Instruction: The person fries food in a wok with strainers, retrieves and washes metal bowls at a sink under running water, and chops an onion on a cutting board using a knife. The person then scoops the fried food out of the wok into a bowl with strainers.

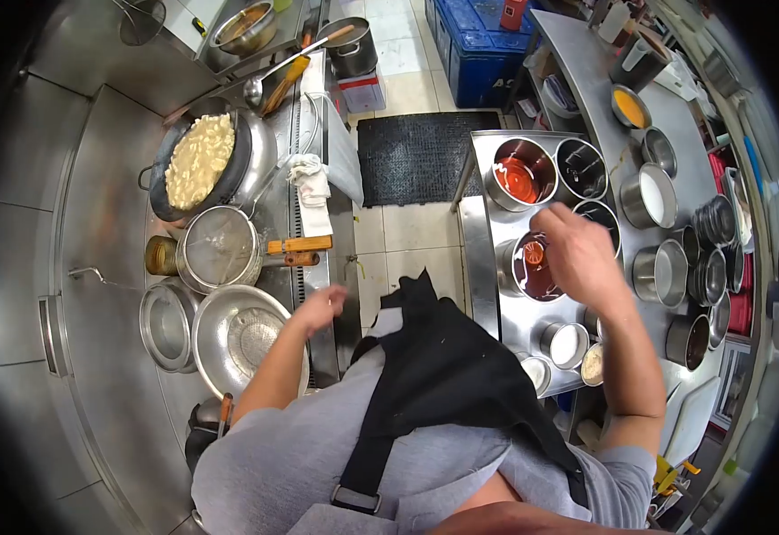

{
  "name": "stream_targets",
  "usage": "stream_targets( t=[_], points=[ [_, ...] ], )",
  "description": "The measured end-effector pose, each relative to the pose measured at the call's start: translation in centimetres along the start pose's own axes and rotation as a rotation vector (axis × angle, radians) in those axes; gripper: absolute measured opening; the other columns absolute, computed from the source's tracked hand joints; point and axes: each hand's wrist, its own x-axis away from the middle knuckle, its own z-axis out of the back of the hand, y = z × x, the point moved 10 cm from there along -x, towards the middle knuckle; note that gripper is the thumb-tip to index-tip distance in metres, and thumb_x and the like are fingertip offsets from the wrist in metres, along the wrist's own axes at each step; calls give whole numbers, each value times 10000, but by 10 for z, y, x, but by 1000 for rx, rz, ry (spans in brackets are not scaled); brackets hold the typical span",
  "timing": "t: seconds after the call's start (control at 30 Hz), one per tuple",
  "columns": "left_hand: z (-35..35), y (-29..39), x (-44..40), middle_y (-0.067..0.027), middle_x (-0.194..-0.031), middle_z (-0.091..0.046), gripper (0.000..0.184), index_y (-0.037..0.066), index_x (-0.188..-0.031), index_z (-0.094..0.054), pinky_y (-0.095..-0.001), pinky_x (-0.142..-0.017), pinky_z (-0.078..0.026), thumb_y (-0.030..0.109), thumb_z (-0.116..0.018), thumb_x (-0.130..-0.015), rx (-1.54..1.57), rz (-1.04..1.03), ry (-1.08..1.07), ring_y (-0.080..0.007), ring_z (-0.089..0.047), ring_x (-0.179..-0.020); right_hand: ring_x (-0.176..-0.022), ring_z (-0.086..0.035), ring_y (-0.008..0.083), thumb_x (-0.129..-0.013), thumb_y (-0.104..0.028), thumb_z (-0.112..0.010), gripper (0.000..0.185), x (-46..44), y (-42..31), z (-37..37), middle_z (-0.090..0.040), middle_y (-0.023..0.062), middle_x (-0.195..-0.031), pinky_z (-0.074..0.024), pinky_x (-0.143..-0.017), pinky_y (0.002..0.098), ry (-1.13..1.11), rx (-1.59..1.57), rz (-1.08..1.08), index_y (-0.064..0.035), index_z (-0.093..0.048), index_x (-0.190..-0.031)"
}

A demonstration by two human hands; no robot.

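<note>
My right hand (575, 250) is over a steel pot of dark red sauce (541, 283), its fingers bent down and pressed together. An orange-red round piece (534, 253) shows in that pot just below the fingertips; what the fingers hold is hidden. Behind it stands a pot of bright red sauce (519, 180), beside a pot with a dark inside (582, 169). My left hand (320, 308) hangs in the air beside a large steel colander (245, 339), its fingers loosely apart and nothing in them.
A wok (245, 169) holds pale battered pieces (200, 160) at the left. A strainer (220, 248) with wooden handles lies near the counter edge. Steel bowls of white contents (650, 196) stand at the right. A black mat (416, 152) and blue bins (487, 53) are ahead.
</note>
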Motion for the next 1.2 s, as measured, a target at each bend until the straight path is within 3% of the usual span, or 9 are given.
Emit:
stream_targets(
  t=[0.23, 0.47, 0.67, 0.73, 0.77, 0.83, 0.93, 1.1, 1.2],
  points=[
    [106, 175, -115, -118, -1218, -628, 462, 63, -1288, -554, -326, -904, -489, -30, -510, -838, -199, -381, 98, -196, -608, -1066, -624, -580, 247, -642, -59, -620, 157, -121, -92, 100, -625, 146, -872, -481, -542, 379, 184, 189, 303, 2, -568, -776],
    [214, 263, -217, -133, -1202, -639, 458, 53, -1285, -551, -320, -880, -508, -71, -463, -854, -163, -607, 114, -219, -646, -1015, -680, -617, 273, -658, -84, -625, 150, -313, -136, 51, -641, 144, -843, -505, -566, 387, 161, -5, 624, -16, -596, -788],
    [300, 255, -236, -119, -1202, -642, 484, 46, -1275, -561, -314, -921, -501, -115, -443, -835, 13, -541, 119, -203, -631, -1071, -729, -649, 295, -672, -106, -628, 147, -439, -159, 37, -654, 142, -818, -526, -586, 393, 71, -193, 898, -32, -620, -799],
    [289, 205, -262, -169, -1458, -375, 502, 92, -1458, -381, -492, -1096, -438, 63, -544, -984, 636, 229, -235, -309, -414, -1335, -745, -660, 303, -677, -113, -630, 147, -478, -153, 30, -658, 141, -810, -533, -593, 395, -2, -253, 941, -37, -628, -802],
    [291, 204, -268, -169, -1458, -375, 502, 92, -1458, -381, -492, -1096, -438, 63, -544, -984, 635, 220, -226, -309, -414, -1335, -753, -665, 306, -679, -117, -630, 147, -500, -144, 22, -660, 141, -805, -536, -596, 396, -43, -277, 945, -40, -632, -804],
    [342, 236, -249, -101, -1208, -635, 500, 56, -1287, -559, -318, -902, -506, -120, -442, -834, 322, -493, 215, -180, -630, -1056, -769, -676, 314, -684, -124, -632, 147, -556, -114, -27, -665, 140, -797, -543, -603, 398, -187, -253, 878, -45, -640, -808],
    [359, 254, -241, -87, -1229, -608, 529, 43, -1312, -545, -299, -852, -502, -132, -426, -827, 335, -353, 289, -179, -629, -1050, -874, -657, 382, -739, -70, -544, 354, -661, -11, -178, -676, 178, -965, -523, -744, 479, -503, 17, 575, -60, -645, -1077],
    [389, 254, -247, -85, -1226, -613, 524, 48, -1302, -551, -309, -886, -499, -114, -421, -821, 391, -265, 461, -190, -635, -1044, -974, -656, 370, -808, -139, -547, 334, -750, 145, -397, -696, 179, -1017, -508, -872, 450, -811, -98, 411, -120, -662, -1121],
    [399, 231, -240, -73, -1110, -669, 460, 74, -1226, -602, -312, -823, -523, -88, -445, -826, 373, -51, 731, -173, -648, -923, -650, -659, 171, -810, -50, -549, 306, -761, 127, -470, -695, 116, -861, -518, -564, 339, -1118, -477, 312, -15, -623, -1105]
  ],
)
